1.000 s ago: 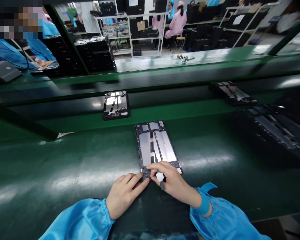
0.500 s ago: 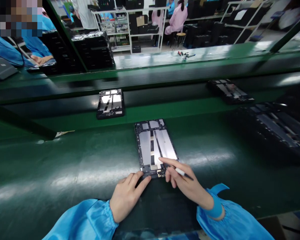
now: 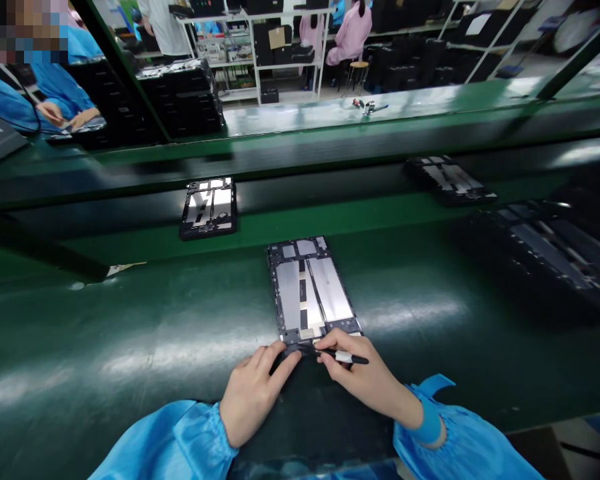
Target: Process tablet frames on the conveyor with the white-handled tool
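The right hand [image 3: 363, 370] has come back in from the side and now sits at the near edge of the tablet housing [image 3: 307, 287], with its pen-like tool [image 3: 347, 358] brought down low and lying almost level across that edge. The left hand [image 3: 257, 393] rests in much the same place as before, just left of the right.

The housing lies flat on the green worktop [image 3: 130, 333], centred in front of the person, its long side running away from them and its silver panels facing up. The left hand is open, its fingers loosely spread and its fingertips touching the housing's near left corner. The right hand is closed in a pinch around the white grip of the tool, and the dark tip points left toward the near edge. The fingers hide the exact point of contact, so I can't tell whether the tip is touching the housing.

Work this close to an edge probably goes best with the left hand keeping the housing from sliding, and with the tip kept shallow and moved in short, controlled strokes. Too steep an angle could scratch the frame or slip onto the silver panels.

Beyond the hands, a second housing [image 3: 209, 208] lies farther along the worktop, and another [image 3: 447, 180] lies to the right.
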Tool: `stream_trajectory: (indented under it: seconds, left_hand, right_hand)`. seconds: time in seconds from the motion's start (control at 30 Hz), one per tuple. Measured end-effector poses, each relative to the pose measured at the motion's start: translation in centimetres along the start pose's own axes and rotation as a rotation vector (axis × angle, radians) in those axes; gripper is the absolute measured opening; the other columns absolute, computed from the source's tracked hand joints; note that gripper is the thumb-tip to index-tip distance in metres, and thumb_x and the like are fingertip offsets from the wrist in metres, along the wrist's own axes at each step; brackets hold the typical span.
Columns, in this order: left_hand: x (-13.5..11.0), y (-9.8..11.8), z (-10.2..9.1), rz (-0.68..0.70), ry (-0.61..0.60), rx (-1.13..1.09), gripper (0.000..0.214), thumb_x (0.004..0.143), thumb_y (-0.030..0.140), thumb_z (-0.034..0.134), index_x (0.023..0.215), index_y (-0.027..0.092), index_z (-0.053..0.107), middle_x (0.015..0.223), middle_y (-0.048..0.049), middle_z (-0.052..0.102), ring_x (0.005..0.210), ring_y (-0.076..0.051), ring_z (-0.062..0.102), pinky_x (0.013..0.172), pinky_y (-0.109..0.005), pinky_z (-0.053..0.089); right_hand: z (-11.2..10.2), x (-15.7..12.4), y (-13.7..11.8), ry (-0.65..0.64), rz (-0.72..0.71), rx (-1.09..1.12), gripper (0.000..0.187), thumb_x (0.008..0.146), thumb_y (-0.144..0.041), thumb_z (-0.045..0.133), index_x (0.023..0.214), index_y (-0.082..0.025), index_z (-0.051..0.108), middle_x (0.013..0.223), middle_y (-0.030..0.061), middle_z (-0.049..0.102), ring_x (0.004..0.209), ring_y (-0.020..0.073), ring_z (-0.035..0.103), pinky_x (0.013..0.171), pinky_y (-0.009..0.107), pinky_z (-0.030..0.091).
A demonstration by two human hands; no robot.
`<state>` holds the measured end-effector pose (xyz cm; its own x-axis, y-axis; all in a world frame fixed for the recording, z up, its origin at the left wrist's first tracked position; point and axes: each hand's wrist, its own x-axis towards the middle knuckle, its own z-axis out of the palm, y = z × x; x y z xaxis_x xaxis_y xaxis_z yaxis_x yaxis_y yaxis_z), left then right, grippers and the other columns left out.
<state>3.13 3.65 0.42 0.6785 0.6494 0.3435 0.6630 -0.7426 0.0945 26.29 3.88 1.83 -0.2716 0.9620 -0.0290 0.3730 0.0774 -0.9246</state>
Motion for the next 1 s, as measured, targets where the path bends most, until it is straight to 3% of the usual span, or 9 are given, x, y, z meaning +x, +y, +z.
stream_trajectory:
  seconds: [0.3, 0.5, 0.8, 1.0]
  left_hand:
    - [-0.4, -0.2, 0.3, -0.002, -0.027, 0.007, 0.039, 0.097, 0.010, 0.033, 0.129, 0.020, 0.053, 0.114, -0.0117, 0.058, 0.093, -0.021, 0.060, 0.069, -0.032, 0.056]
    - [-0.7, -1.0, 0.4, 0.030, -0.007, -0.042, 0.037, 0.098, 0.011, 0.038, 0.129, 0.021, 0.055, 0.116, -0.0108, 0.059, 0.094, -0.020, 0.060, 0.073, -0.032, 0.056]
    - [-0.4, -1.5, 0.1, 0.051, 0.076, -0.094, 0.028, 0.099, 0.015, 0.043, 0.121, 0.021, 0.060, 0.112, -0.0090, 0.062, 0.089, -0.017, 0.061, 0.070, -0.029, 0.054]
    - [0.0, -1.6, 0.0, 0.054, 0.077, -0.104, 0.027, 0.100, 0.015, 0.042, 0.119, 0.020, 0.060, 0.111, -0.0091, 0.063, 0.090, -0.018, 0.060, 0.070, -0.030, 0.054]
  right_hand:
    - [-1.6, -0.2, 0.5, 0.059, 0.041, -0.039, 0.010, 0.087, -0.022, 0.051, 0.082, -0.020, 0.060, 0.062, -0.0014, 0.061, 0.051, 0.0138, 0.059, 0.050, 0.025, 0.046]
    - [-1.9, -0.4, 0.1, -0.021, 0.115, 0.087, 0.018, 0.090, -0.025, 0.051, 0.098, -0.018, 0.065, 0.066, 0.0021, 0.070, 0.053, 0.0155, 0.066, 0.051, 0.024, 0.051]
    - [-0.8, -0.1, -1.1, -0.102, -0.145, 0.036, 0.019, 0.088, -0.017, 0.053, 0.100, -0.021, 0.068, 0.097, 0.0042, 0.074, 0.082, 0.0179, 0.071, 0.076, 0.028, 0.055]
    - [-1.1, 0.2, -1.9, -0.155, -0.150, -0.048, 0.018, 0.088, -0.018, 0.053, 0.098, -0.022, 0.067, 0.094, 0.0037, 0.074, 0.088, 0.0208, 0.069, 0.079, 0.031, 0.053]
